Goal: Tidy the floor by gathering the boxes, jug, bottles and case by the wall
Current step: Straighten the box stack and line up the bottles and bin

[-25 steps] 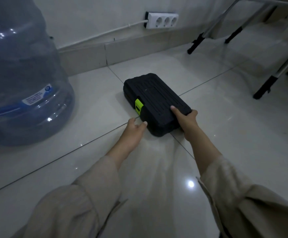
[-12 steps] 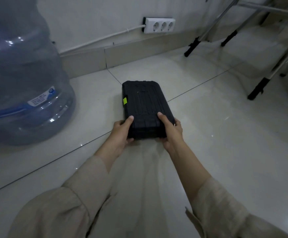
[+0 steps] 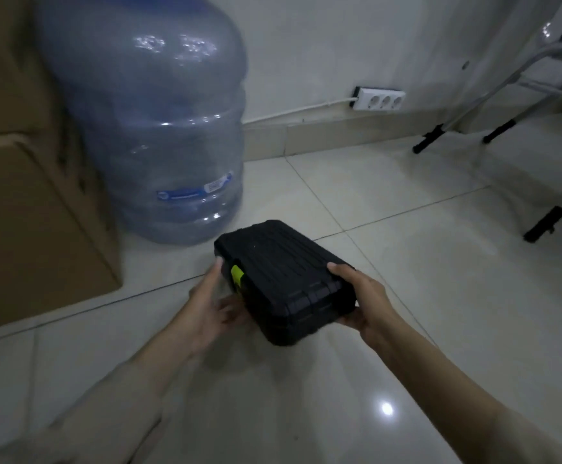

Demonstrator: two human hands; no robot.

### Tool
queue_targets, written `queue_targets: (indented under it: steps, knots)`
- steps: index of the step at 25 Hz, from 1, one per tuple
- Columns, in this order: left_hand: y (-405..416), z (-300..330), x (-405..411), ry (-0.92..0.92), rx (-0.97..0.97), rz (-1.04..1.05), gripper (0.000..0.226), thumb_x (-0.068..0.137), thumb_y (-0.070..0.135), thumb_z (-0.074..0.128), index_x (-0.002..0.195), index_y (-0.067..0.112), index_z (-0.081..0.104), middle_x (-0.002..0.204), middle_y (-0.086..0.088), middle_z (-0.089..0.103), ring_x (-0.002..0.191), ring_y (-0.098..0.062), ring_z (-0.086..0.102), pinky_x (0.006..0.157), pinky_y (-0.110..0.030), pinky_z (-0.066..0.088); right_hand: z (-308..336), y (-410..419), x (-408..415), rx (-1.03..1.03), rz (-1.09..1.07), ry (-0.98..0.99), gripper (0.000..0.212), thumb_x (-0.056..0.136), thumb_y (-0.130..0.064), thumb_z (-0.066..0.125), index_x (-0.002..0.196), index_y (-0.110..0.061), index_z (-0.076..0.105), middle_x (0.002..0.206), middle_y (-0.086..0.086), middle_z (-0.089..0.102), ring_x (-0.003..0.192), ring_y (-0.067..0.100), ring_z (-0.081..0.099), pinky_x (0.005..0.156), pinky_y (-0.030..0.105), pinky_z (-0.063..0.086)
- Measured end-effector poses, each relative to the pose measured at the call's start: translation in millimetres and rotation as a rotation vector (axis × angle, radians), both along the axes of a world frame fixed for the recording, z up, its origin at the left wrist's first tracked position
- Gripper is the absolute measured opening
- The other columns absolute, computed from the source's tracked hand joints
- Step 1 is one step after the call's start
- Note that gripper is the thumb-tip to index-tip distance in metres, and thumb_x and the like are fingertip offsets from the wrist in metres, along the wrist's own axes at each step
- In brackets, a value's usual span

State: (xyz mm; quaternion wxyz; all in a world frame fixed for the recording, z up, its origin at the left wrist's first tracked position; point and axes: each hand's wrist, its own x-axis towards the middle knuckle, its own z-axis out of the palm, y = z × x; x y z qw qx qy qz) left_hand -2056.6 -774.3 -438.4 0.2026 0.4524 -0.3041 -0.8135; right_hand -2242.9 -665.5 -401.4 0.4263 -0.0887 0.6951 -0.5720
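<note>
- The black case point(image 3: 281, 279) was held in both hands, and it looked lifted a little off the floor point(image 3: 407, 296), tipped so its near end sat low.
- The left hand point(image 3: 211, 304) was on the left side of the case. Its fingers were mostly straight and spread, with one fingertip touching the edge near the green latch point(image 3: 237, 275). The other fingers reached under the case.
- The right hand point(image 3: 365, 301) gripped the right near corner. Its thumb lay on top of the lid, and its fingers curled under the bottom.
- The green latch was on the left side of the case, just beside the left hand.
- A big clear blue jug point(image 3: 159, 128) stood on the floor by the wall point(image 3: 340, 45), just past the far left end of the case. The case and jug were near but not touching.
- Brown boxes point(image 3: 28, 195) stood to the left of the jug, one on top of the other. The jug was right beside them.
- A white power strip point(image 3: 378, 100) sat low on the wall, with a white cord point(image 3: 299, 110) running left from it.
- Metal legs point(image 3: 474, 105) with black feet stood on the floor at the right, well apart from the case.
- The floor was shiny white tile, and a bright spot of light point(image 3: 386, 409) showed on it near the right arm.
- Both arms wore loose pale sleeves point(image 3: 99, 406).
</note>
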Motion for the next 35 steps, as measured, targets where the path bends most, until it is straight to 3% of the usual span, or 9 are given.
queue_targets:
  steps: [2, 4, 7, 11, 15, 21, 24, 30, 35]
  knots:
    - [-11, 3, 56, -0.054, 0.061, 0.016, 0.054, 0.080, 0.070, 0.034, 0.121, 0.035, 0.030, 0.090, -0.020, 0.065, 0.085, -0.033, 0.064, 0.082, -0.041, 0.052, 9, 5, 32, 0.032, 0.122, 0.008, 0.027, 0.074, -0.028, 0.071, 0.096, -0.013, 0.066, 0.089, 0.004, 0.068, 0.087, 0.023, 0.065, 0.065, 0.035, 0.057]
    - [-12, 3, 110, -0.095, 0.089, 0.039, 0.077, 0.077, 0.075, 0.031, 0.141, 0.034, 0.019, 0.093, -0.024, 0.066, 0.078, -0.035, 0.071, 0.071, -0.043, 0.059, 16, 6, 64, 0.050, 0.241, 0.021, 0.027, 0.074, -0.028, 0.069, 0.097, -0.013, 0.068, 0.091, 0.004, 0.069, 0.089, 0.024, 0.066, 0.067, 0.035, 0.056]
    - [-3, 6, 175, -0.072, 0.108, 0.167, 0.072, 0.078, 0.073, 0.035, 0.134, 0.028, 0.034, 0.106, -0.021, 0.061, 0.088, -0.036, 0.067, 0.065, -0.044, 0.059, 28, 0, 110, 0.046, 0.419, 0.057, 0.017, 0.077, -0.028, 0.066, 0.090, -0.018, 0.069, 0.086, 0.002, 0.068, 0.085, 0.023, 0.064, 0.067, 0.034, 0.053]
    - [3, 9, 232, -0.092, 0.067, 0.439, 0.053, 0.084, 0.055, 0.050, 0.125, 0.022, 0.046, 0.124, -0.011, 0.052, 0.109, -0.034, 0.055, 0.083, -0.049, 0.052, 30, -28, 166, 0.016, 0.607, 0.040, 0.023, 0.073, -0.033, 0.068, 0.092, -0.019, 0.068, 0.088, 0.001, 0.068, 0.084, 0.020, 0.063, 0.064, 0.031, 0.051]
    - [11, 12, 274, -0.026, 0.093, 0.671, 0.053, 0.087, 0.044, 0.052, 0.129, 0.012, 0.046, 0.127, -0.013, 0.052, 0.099, -0.032, 0.055, 0.080, -0.051, 0.046, 2, -82, 215, 0.019, 0.442, -0.135, 0.043, 0.076, -0.041, 0.068, 0.107, -0.012, 0.061, 0.103, 0.008, 0.066, 0.090, 0.021, 0.062, 0.066, 0.031, 0.053]
    - [15, -3, 310, 0.055, 0.133, 0.875, 0.052, 0.091, 0.036, 0.049, 0.138, 0.016, 0.038, 0.138, -0.015, 0.048, 0.105, -0.035, 0.055, 0.077, -0.054, 0.047, -40, -139, 273, 0.083, 0.381, -0.195, 0.055, 0.071, -0.047, 0.070, 0.106, -0.005, 0.063, 0.100, 0.015, 0.069, 0.089, 0.031, 0.067, 0.077, 0.037, 0.056]
    - [8, -12, 310, 0.092, 0.144, 0.883, 0.052, 0.091, 0.032, 0.051, 0.139, 0.018, 0.035, 0.137, -0.014, 0.049, 0.107, -0.034, 0.055, 0.070, -0.052, 0.050, -54, -155, 271, 0.115, 0.418, -0.157, 0.052, 0.076, -0.045, 0.065, 0.111, -0.006, 0.060, 0.104, 0.017, 0.068, 0.090, 0.033, 0.066, 0.076, 0.039, 0.056]
    - [-9, -24, 297, -0.070, 0.163, 0.974, 0.051, 0.096, 0.020, 0.044, 0.143, 0.019, 0.025, 0.145, -0.011, 0.041, 0.127, -0.034, 0.045, 0.094, -0.055, 0.042, -56, -167, 263, 0.126, 0.711, 0.061, 0.045, 0.087, -0.029, 0.054, 0.128, -0.011, 0.049, 0.120, 0.011, 0.061, 0.109, 0.029, 0.058, 0.102, 0.045, 0.044]
    - [-14, -9, 289, -0.147, 0.160, 0.994, 0.059, 0.090, 0.021, 0.051, 0.143, 0.022, 0.025, 0.145, -0.007, 0.040, 0.127, -0.030, 0.044, 0.105, -0.051, 0.036, -48, -145, 271, 0.019, 0.834, 0.288, 0.051, 0.088, -0.018, 0.057, 0.133, -0.015, 0.034, 0.125, 0.002, 0.050, 0.110, 0.022, 0.051, 0.094, 0.032, 0.043]
